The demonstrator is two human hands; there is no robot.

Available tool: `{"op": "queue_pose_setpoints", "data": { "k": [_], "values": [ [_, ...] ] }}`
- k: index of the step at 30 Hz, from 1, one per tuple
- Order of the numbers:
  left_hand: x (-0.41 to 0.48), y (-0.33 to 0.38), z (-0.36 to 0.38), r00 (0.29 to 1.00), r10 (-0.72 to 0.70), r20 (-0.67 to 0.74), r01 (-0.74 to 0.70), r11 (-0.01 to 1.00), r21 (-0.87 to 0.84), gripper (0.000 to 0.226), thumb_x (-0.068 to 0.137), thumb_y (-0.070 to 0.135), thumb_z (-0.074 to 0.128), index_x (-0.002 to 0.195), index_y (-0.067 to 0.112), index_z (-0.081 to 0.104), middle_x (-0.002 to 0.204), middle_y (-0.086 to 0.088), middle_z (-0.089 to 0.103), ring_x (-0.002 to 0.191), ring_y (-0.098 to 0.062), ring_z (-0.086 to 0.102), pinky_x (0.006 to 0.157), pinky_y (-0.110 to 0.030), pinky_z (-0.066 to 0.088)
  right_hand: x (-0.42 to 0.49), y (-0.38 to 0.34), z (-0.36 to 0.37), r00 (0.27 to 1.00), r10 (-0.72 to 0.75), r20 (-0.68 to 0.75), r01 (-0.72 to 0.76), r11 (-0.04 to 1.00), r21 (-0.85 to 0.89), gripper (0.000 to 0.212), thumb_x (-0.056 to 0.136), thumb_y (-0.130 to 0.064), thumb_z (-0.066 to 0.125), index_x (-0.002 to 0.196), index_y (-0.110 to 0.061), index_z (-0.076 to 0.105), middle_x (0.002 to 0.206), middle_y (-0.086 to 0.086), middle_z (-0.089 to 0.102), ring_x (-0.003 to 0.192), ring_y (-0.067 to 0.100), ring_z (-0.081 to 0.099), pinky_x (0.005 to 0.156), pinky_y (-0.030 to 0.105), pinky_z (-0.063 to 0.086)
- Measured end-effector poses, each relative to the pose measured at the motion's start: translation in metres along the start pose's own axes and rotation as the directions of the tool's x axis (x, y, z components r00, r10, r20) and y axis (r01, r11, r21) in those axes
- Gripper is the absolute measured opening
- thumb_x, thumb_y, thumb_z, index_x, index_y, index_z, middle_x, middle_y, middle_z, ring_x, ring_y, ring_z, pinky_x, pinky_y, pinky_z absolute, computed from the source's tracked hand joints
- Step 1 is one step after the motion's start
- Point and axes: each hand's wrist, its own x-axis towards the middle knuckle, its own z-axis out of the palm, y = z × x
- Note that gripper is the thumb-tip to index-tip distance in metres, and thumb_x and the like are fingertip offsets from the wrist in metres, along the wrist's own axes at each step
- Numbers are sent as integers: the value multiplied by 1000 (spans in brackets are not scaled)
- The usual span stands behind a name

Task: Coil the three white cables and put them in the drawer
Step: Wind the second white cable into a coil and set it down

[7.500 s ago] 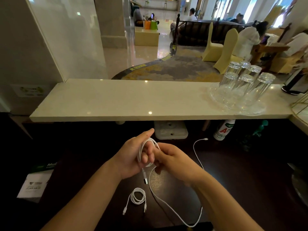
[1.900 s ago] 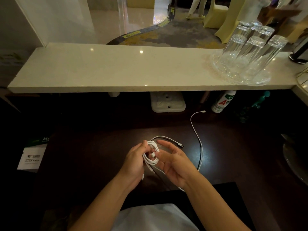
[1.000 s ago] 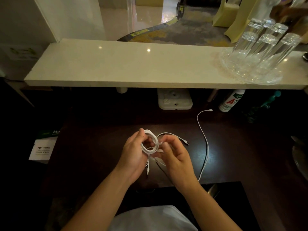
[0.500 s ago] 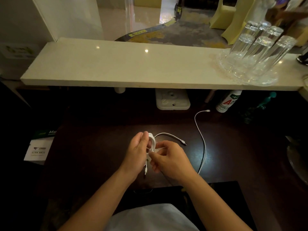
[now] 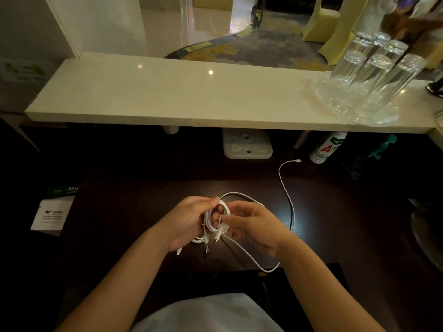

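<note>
A white cable coil (image 5: 217,220) hangs between my hands above the dark desk (image 5: 119,212). My left hand (image 5: 189,220) grips its left side. My right hand (image 5: 251,222) pinches its right side, with a loose end arching behind the fingers. Plug ends dangle below the coil. Part of another small white coil (image 5: 197,240) peeks out under my left hand. A long loose white cable (image 5: 285,188) runs from a plug near the back of the desk down to the desk's front edge. No drawer is visible.
A pale stone counter (image 5: 191,97) overhangs the back of the desk, with a tray of upturned glasses (image 5: 366,77) at its right. Beneath it are a white block (image 5: 247,146) and a bottle (image 5: 327,147). A white packet (image 5: 51,215) lies at the left.
Both hands have kept wrapping the cable into a tighter coil. The right hand has shifted from in front of the coil to its right side. The long cable has not moved.
</note>
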Motion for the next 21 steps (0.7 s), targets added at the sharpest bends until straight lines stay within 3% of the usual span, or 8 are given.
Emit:
{"op": "queue_pose_setpoints", "data": {
  "k": [3,7,9,12,14,18,21],
  "values": [
    [-2,-2,-4,997,11,-82,-6,999,51,18,90,9,64,103,-3,67,82,-12,69,73,-21,65,70,-33,52,3,5,-3,999,24,39,-30,987,159,14,90,6,61,103,9,63,89,19,62,67,19,56,56,24,50],
    [-2,-7,-5,967,48,-250,-6,986,166,19,87,6,67,105,2,69,95,-16,75,85,-26,70,79,-37,55,8,14,-4,996,64,62,-81,944,321,18,90,10,58,107,4,61,86,15,64,63,17,60,56,23,54],
    [-2,-9,-2,958,38,-284,0,991,132,19,87,4,66,106,2,67,97,-18,75,89,-30,71,84,-43,56,11,17,-2,996,62,62,-79,945,318,20,90,10,57,109,6,61,87,16,65,63,18,59,56,23,52],
    [2,-13,3,927,49,-372,-17,996,89,21,89,-3,61,110,3,64,100,-18,73,93,-32,72,87,-46,57,14,19,4,1000,23,2,-23,991,135,24,85,13,61,109,12,60,91,16,67,64,17,58,57,25,50],
    [4,-13,7,904,27,-427,-30,1000,1,22,91,-8,54,107,3,63,101,-18,72,89,-30,72,81,-41,58,15,20,10,999,-13,-45,13,1000,2,25,82,13,62,107,9,62,87,13,67,63,15,58,58,26,49],
    [4,-8,10,920,-119,-374,-69,890,-452,31,89,-14,39,114,-3,55,89,-21,62,70,-25,60,63,-33,48,16,23,21,998,-31,-58,27,997,-76,23,79,2,64,102,1,66,77,5,68,63,13,61,59,27,51],
    [-1,-8,9,949,-43,-313,-62,946,-319,37,88,-15,41,119,0,54,79,-17,58,66,-24,56,56,-33,48,14,19,21,998,-11,59,8,998,59,13,89,-5,64,101,-1,70,83,7,68,66,13,61,59,25,52]
  ]
}}
